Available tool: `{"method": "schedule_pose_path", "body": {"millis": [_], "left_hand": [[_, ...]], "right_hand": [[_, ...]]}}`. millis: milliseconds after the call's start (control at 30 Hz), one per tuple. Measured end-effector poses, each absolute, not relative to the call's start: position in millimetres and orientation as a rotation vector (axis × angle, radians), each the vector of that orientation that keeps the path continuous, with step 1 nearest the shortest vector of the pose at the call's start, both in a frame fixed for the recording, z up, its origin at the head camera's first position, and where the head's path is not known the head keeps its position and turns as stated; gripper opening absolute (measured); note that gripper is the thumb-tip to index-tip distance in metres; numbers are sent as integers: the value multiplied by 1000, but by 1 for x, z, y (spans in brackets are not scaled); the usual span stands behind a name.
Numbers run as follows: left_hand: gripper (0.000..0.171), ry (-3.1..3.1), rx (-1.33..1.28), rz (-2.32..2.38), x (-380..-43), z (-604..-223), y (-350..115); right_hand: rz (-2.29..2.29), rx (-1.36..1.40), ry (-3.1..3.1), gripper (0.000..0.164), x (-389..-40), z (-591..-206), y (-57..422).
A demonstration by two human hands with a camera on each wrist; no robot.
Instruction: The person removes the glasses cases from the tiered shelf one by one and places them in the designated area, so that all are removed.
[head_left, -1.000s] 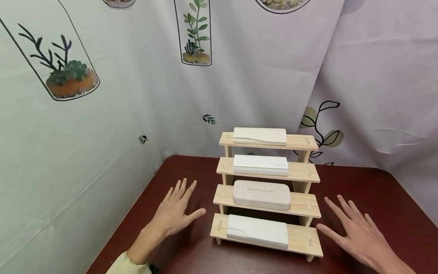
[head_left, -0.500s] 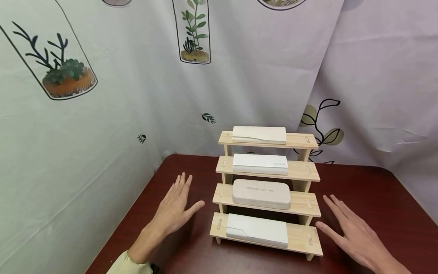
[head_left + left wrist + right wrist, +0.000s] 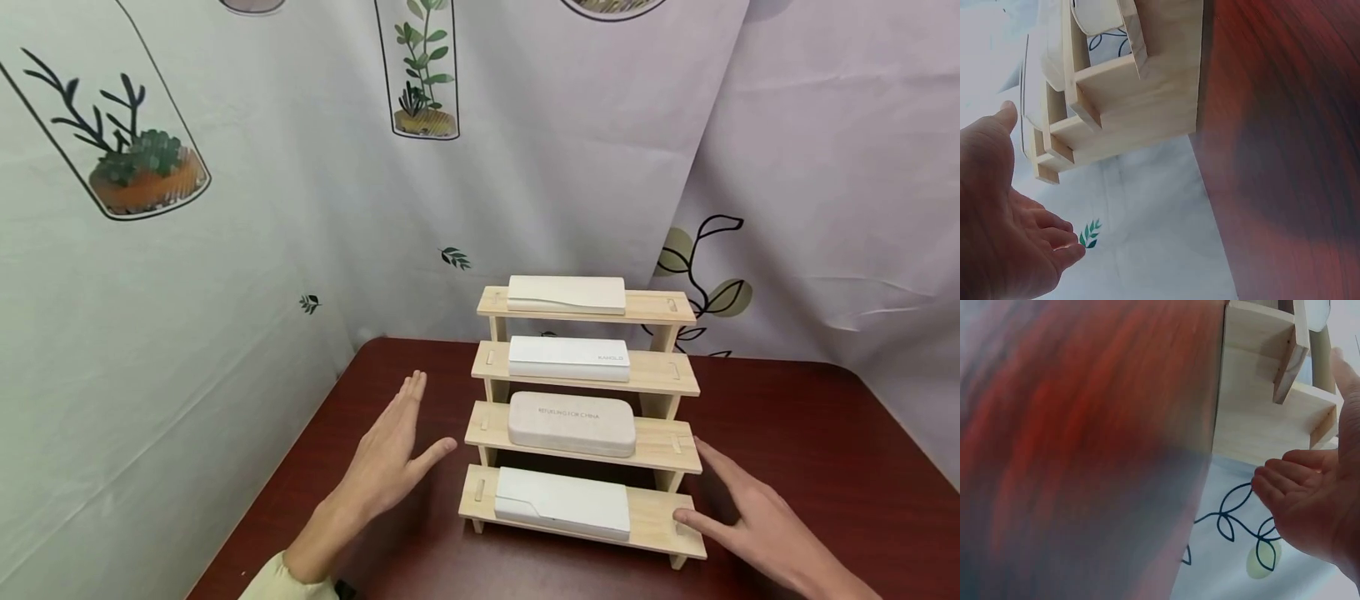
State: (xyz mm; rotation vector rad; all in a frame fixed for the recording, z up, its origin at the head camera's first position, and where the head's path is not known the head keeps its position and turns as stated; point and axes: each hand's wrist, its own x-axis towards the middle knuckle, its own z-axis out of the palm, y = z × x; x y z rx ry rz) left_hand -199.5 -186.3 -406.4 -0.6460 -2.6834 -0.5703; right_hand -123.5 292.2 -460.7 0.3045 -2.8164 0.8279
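A four-step pale wooden display stand (image 3: 651,510) stands on the table in the head view. One long case lies on each step: a cream one (image 3: 566,295) on top, a white one with small lettering (image 3: 568,358) below, a rounded off-white case (image 3: 572,423), then a white case with a curved flap line (image 3: 562,503) at the bottom. My left hand (image 3: 386,462) hovers left of the stand, fingers straight, thumb apart. Close at the right side is my right hand (image 3: 768,529), its thumb overlapping the bottom step's end in this view. Both palms (image 3: 1004,250) face the stand.
A dark red wooden table (image 3: 420,558) carries the stand. Behind and to the left hangs a pale cloth (image 3: 225,333) printed with plants and jars. The left wrist view shows the stand's side panel (image 3: 1166,94); the right wrist view shows the opposite panel (image 3: 1254,406).
My right hand has moved left to the stand's side, fingers drawn together. My left hand has turned its palm toward the stand and closed the gaps between its fingers. The cases have not moved.
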Motion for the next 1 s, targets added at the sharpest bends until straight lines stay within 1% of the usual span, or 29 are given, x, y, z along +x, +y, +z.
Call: {"method": "schedule_pose_path", "body": {"millis": [233,333,567,800,1000], "left_hand": [[100,-2627,-680,-567,-194,-406,-178],[100,-2619,-685,-581,-191,-406,-176],[95,-2611,-718,-623,-186,-406,-170],[91,-2583,-762,-632,-184,-407,-165],[91,-2559,-800,-645,-180,-407,-160]], "right_hand": [[768,359,-2768,109,-125,-467,286],[779,374,-2746,107,-125,-468,284],[805,385,-2721,97,-124,-472,281],[822,360,-2759,95,-123,-474,281],[840,412,-2739,94,-121,-474,285]]}}
